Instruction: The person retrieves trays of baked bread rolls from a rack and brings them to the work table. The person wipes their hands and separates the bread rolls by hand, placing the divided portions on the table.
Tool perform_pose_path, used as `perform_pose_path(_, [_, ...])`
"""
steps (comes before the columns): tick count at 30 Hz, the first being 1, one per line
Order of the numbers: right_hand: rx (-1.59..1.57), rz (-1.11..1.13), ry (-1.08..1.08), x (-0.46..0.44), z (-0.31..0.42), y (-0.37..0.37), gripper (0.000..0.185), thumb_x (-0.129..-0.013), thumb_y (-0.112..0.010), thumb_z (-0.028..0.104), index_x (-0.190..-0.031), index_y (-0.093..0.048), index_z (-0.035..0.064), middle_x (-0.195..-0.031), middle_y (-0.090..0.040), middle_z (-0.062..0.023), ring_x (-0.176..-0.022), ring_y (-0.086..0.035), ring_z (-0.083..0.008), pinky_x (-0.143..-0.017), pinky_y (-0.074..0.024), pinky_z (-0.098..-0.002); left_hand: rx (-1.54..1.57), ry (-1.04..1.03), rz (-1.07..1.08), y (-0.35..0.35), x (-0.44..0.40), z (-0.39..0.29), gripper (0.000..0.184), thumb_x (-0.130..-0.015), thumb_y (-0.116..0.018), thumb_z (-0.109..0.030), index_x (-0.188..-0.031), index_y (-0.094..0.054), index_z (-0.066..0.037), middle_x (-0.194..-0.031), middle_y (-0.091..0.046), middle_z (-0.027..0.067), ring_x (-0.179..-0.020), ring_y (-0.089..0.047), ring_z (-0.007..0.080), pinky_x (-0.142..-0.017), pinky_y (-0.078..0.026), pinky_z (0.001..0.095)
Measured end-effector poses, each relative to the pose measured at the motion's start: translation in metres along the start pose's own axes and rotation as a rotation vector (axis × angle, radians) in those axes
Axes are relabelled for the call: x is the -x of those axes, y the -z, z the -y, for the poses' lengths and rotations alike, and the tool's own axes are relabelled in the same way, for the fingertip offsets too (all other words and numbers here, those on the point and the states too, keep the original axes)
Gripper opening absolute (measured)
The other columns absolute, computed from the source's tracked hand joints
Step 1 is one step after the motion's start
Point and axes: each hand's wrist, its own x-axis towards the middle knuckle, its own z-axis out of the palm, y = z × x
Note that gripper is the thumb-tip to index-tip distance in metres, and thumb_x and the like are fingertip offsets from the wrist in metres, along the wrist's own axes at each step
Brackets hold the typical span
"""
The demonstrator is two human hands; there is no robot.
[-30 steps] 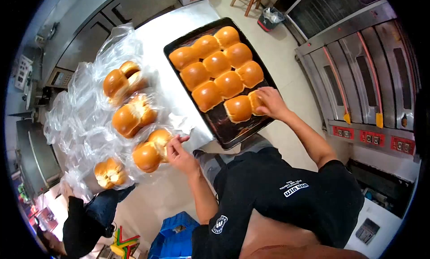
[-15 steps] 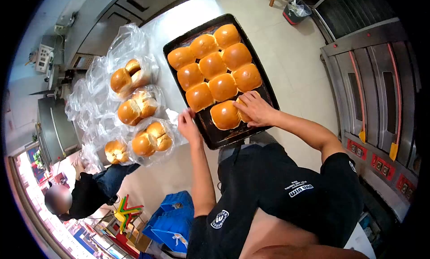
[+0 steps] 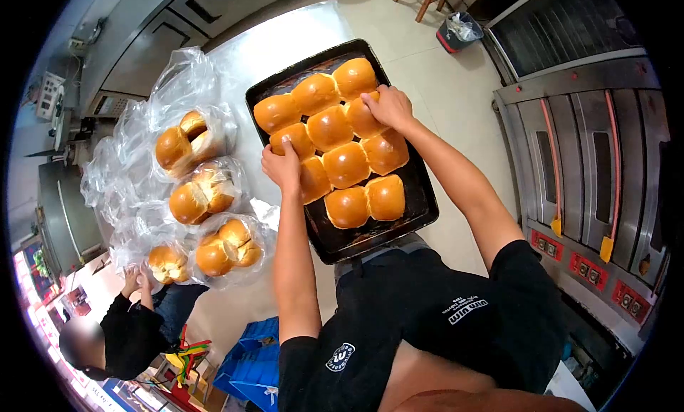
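Note:
Golden glossy bread buns (image 3: 346,165) sit joined in rows on a black baking tray (image 3: 335,249). My left hand (image 3: 283,168) is at the tray's left side, its thumb on top of a bun (image 3: 291,138) and its fingers hidden down beside it. Across the same row, my right hand (image 3: 391,106) curls its fingers over the bun at the right end (image 3: 364,117). A separate pair of buns (image 3: 367,202) lies nearer my body, a gap apart from the others. A white crumpled piece (image 3: 266,214) rests beside the tray.
Clear plastic bags (image 3: 184,80) with buns (image 3: 191,202) cover the left of the metal table (image 3: 285,31). A person in black (image 3: 128,341) stands at its lower left, hands by a bag. Ovens (image 3: 570,162) line the right. Blue crates (image 3: 253,366) and a bin (image 3: 459,31) stand on the floor.
Both my hands have moved up the tray. My right hand left the near pair and now grips a bun farther away; my left hand came from the tray's edge onto a bun.

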Motion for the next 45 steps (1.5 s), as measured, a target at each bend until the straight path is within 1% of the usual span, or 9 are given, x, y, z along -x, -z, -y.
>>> perform_pose_path(8, [-0.088, 0.314, -0.224, -0.043, -0.001, 0.019, 0.097, -0.079, -0.067, 0.084, -0.103, -0.075, -0.0099, -0.109, -0.075, -0.0279, -0.101, -0.075, -0.0388, -0.085, -0.0588, -0.047, 0.456, 0.195, 0.098, 0.018, -0.031, -0.005, 0.055, -0.09, -0.082, -0.05, -0.099, -0.061, 0.001, -0.096, -0.066, 0.0114, -0.081, -0.061, 0.0181, -0.076, -0.053, 0.0346])
perform_pose_path(12, [-0.468, 0.17, -0.301, -0.028, 0.006, 0.013, 0.085, -0.079, -0.08, 0.071, -0.101, -0.074, -0.0111, -0.1, -0.076, -0.0228, -0.09, -0.076, -0.0318, -0.076, -0.0599, -0.0422, 0.605, 0.398, 0.353, 0.021, -0.064, 0.002, 0.073, -0.088, -0.079, -0.063, -0.111, -0.067, 0.005, -0.088, -0.063, 0.0053, -0.067, -0.056, 0.0147, -0.06, -0.049, 0.031])
perform_pose_path(16, [-0.953, 0.146, -0.422, -0.027, 0.006, 0.006, 0.07, -0.084, -0.088, 0.049, -0.108, -0.07, -0.0132, -0.1, -0.075, -0.0203, -0.088, -0.075, -0.0255, -0.074, -0.0603, -0.0384, 0.886, 0.538, 0.643, 0.036, -0.063, -0.014, 0.082, -0.093, -0.074, -0.062, -0.132, -0.059, 0.007, -0.123, -0.069, 0.0194, -0.1, -0.073, 0.0239, -0.086, -0.06, 0.0366])
perform_pose_path(23, [-1.211, 0.234, -0.455, -0.027, 0.002, 0.032, 0.081, -0.09, -0.077, 0.062, -0.11, -0.072, -0.0162, -0.103, -0.076, -0.0199, -0.091, -0.074, -0.0239, -0.078, -0.059, -0.0367, 1.265, 0.707, 0.796, 0.027, -0.073, -0.002, 0.073, -0.102, -0.054, -0.066, -0.142, -0.059, -0.005, -0.135, -0.068, 0.0148, -0.121, -0.068, 0.0297, -0.103, -0.056, 0.0456])
perform_pose_path(30, [-0.36, 0.209, 0.042, -0.03, -0.001, 0.063, 0.063, -0.101, -0.062, 0.058, -0.099, -0.078, -0.0031, -0.095, -0.077, -0.0191, -0.089, -0.072, -0.0219, -0.077, -0.0566, -0.0395, 1.275, 0.889, 0.854, 0.05, -0.066, -0.003, 0.082, -0.098, -0.055, -0.073, -0.144, -0.057, -0.005, -0.14, -0.065, 0.0184, -0.126, -0.065, 0.0346, -0.109, -0.051, 0.0531])
perform_pose_path(34, [-0.51, 0.405, 0.138, -0.049, 0.0, 0.056, 0.066, -0.11, -0.044, 0.054, -0.154, -0.048, 0.0055, -0.134, -0.067, -0.0237, -0.104, -0.071, -0.0241, -0.083, -0.0577, -0.0389, 1.325, 0.815, 0.967, 0.047, -0.066, -0.001, 0.089, -0.094, -0.056, -0.077, -0.146, -0.055, -0.006, -0.143, -0.062, 0.0184, -0.129, -0.063, 0.0348, -0.11, -0.05, 0.0546])
perform_pose_path(38, [-0.481, 0.855, -0.002, -0.035, 0.048, 0.086, 0.089, -0.107, -0.033, 0.07, -0.163, -0.033, 0.0009, -0.158, -0.048, -0.0242, -0.124, -0.063, -0.0313, -0.107, -0.0488, -0.0382, 1.38, 0.741, 1.017, 0.054, -0.061, -0.007, 0.091, -0.093, -0.054, -0.078, -0.147, -0.054, -0.005, -0.144, -0.062, 0.0165, -0.131, -0.061, 0.0329, -0.111, -0.05, 0.0534])
perform_pose_path(41, [-0.271, 0.88, 0.19, -0.052, 0.043, 0.053, 0.095, -0.103, -0.032, 0.078, -0.144, -0.06, -0.0031, -0.143, -0.06, -0.0168, -0.124, -0.059, -0.0226, -0.106, -0.0444, -0.0295, 1.383, 0.605, 1.015, 0.051, -0.06, -0.008, 0.087, -0.096, -0.053, -0.076, -0.146, -0.054, -0.005, -0.143, -0.063, 0.0149, -0.129, -0.063, 0.0303, -0.11, -0.051, 0.0502])
perform_pose_path(45, [-0.405, 0.917, 0.215, -0.057, 0.057, 0.043, 0.092, -0.104, -0.037, 0.076, -0.149, -0.053, -0.002, -0.137, -0.062, -0.0153, -0.124, -0.055, -0.0231, -0.107, -0.0431, -0.0315, 1.353, 0.509, 1.021, 0.037, -0.066, -0.002, 0.083, -0.098, -0.053, -0.073, -0.144, -0.055, -0.004, -0.139, -0.065, 0.0139, -0.126, -0.065, 0.0275, -0.108, -0.053, 0.0458])
